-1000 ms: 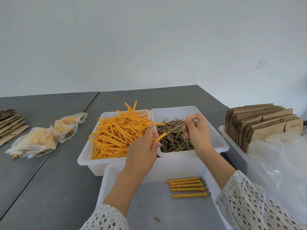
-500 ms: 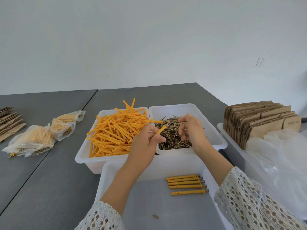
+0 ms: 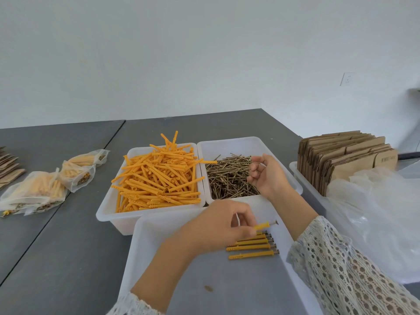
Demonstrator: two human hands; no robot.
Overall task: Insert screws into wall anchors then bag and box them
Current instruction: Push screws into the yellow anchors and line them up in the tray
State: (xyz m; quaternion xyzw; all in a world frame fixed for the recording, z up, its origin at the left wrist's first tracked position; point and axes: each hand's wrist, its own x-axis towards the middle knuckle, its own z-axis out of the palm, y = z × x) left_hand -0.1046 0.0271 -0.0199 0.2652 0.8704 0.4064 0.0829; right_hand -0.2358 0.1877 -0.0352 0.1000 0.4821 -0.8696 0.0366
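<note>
Orange plastic anchor with its screw in (image 3: 263,225), pinched by left hand (image 3: 218,226), going beside the finished row (image 3: 252,246); right hand (image 3: 267,176), fingers curled, reaches into loose brass screws (image 3: 229,178), seemingly for the next.

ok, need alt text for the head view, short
A person's left hand lowers an orange anchor with a screw in it toward a row of finished anchors in a white tray, while the right hand reaches into a bin of screws beside a bin of anchors.
</note>
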